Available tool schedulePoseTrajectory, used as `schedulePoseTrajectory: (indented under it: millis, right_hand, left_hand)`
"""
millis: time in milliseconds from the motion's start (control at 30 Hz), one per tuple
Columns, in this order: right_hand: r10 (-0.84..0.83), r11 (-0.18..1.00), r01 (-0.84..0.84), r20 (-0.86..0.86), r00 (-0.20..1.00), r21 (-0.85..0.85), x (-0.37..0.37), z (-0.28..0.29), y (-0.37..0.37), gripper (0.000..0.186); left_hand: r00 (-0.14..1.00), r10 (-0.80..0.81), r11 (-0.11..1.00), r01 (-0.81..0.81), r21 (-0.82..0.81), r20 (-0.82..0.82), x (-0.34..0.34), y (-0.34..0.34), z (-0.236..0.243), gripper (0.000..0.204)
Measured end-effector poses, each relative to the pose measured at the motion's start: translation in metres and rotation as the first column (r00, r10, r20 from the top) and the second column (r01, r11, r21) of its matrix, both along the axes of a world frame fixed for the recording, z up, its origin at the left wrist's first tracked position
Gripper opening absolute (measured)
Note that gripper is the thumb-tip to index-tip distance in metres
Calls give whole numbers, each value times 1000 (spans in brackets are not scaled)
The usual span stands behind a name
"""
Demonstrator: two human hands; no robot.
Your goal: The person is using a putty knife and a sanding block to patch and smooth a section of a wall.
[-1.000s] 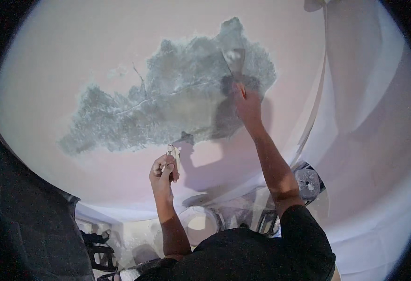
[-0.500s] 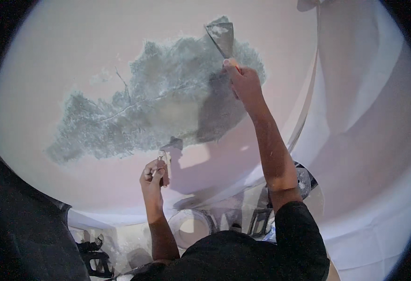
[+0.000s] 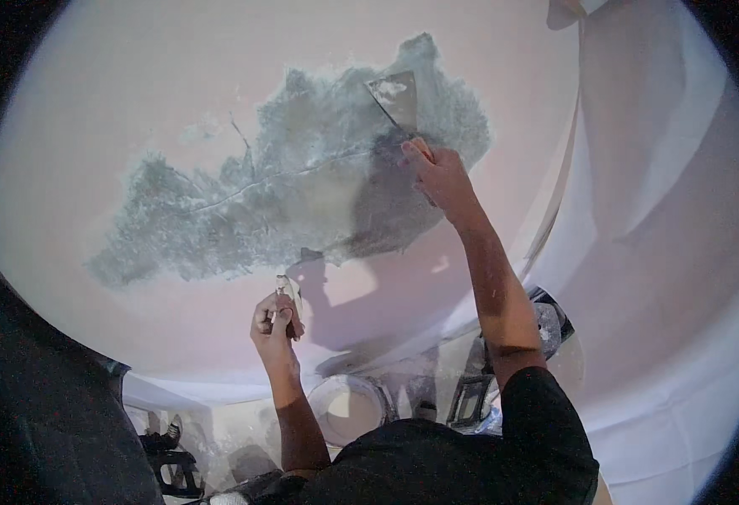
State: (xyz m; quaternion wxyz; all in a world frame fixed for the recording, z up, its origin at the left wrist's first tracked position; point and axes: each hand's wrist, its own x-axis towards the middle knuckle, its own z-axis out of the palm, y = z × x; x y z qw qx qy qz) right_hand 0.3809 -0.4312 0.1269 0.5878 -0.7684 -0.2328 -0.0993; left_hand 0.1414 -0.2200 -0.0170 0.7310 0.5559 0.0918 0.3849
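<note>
A large grey patch of filler (image 3: 302, 202) with a thin crack line across it covers part of the pale pink wall (image 3: 176, 76). My right hand (image 3: 447, 181) grips the handle of a wide putty knife (image 3: 396, 99). Its blade points up over the patch's upper right part and carries whitish smears; firm contact with the wall is hard to tell. Lower left, just below the patch's bottom edge, my left hand (image 3: 272, 326) is closed round a smaller scraper (image 3: 290, 310) with a reddish-brown handle and whitish material at its top. Both tools throw shadows on the wall.
Below the wall stands a round white bucket (image 3: 318, 406). Beside it is a black frame-like object (image 3: 469, 400), and a grey dusty thing (image 3: 548, 326) lies behind my right arm. White sheeting (image 3: 664, 261) hangs on the right. Black gear (image 3: 180, 473) sits at lower left.
My right hand has drawn the wide putty knife downward, away from the patch's top edge. The smaller scraper in my left hand has tilted slightly. The view has shifted a little.
</note>
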Motion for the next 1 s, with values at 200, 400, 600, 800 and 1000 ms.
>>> schedulePoseTrajectory:
  millis: [200,400,600,800,1000]
  right_hand:
    - [-20,995,20,6,1000,100,-11,-6,9,41]
    - [-5,1000,6,-68,998,18,-14,-22,16,41]
    - [18,998,-13,-61,998,67,-10,-8,0,39]
    - [-194,977,207,607,770,49,12,-24,8,39]
    - [-105,993,114,237,966,-24,36,-33,38,45]
  left_hand:
    - [1000,-20,999,21,-28,14,-5,-2,-4,18]
    - [1000,-7,999,8,-34,28,-19,-2,0,16]
    - [998,51,998,-49,-48,40,-38,4,2,14]
    - [995,94,993,-92,-69,23,-54,13,-1,16]
    - [994,108,992,-107,-58,7,-61,15,5,15]
